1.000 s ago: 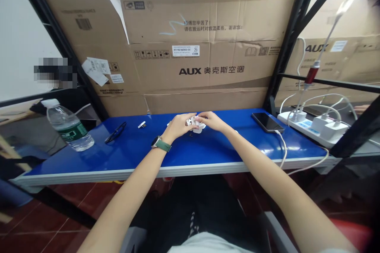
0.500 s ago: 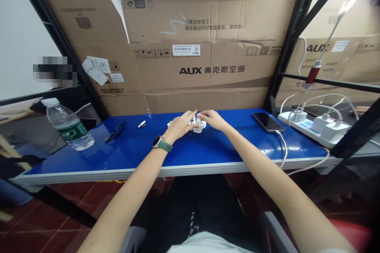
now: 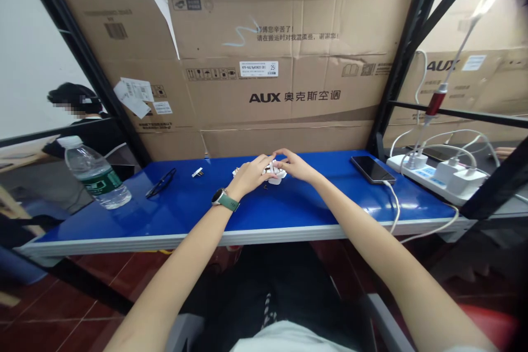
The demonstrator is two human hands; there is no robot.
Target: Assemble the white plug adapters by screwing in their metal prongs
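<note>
A small white plastic piece (image 3: 278, 180) with a rounded outline rests on the blue table, partly covered by my fingers. My left hand (image 3: 251, 175), with a green-strapped watch on its wrist, is curled over the piece's left side and grips it. From the right, my right hand (image 3: 297, 167) reaches in with bent thumb and forefinger at the top of the piece; whether anything sits between those fingertips is hidden. A tiny dark bit (image 3: 265, 187) lies just in front. Farther left is a small white part with metal pins (image 3: 197, 172).
Black glasses (image 3: 161, 183) and a water bottle (image 3: 98, 173) stand to the left. A phone (image 3: 372, 170) with a white cable lies on the right, near a loaded power strip (image 3: 433, 179). Cardboard (image 3: 223, 115) walls the back. Another person (image 3: 78, 102) sits beyond the left post.
My right hand has shifted slightly, its forefinger lifting and arching more over the white piece. My left hand stays in place on it.
</note>
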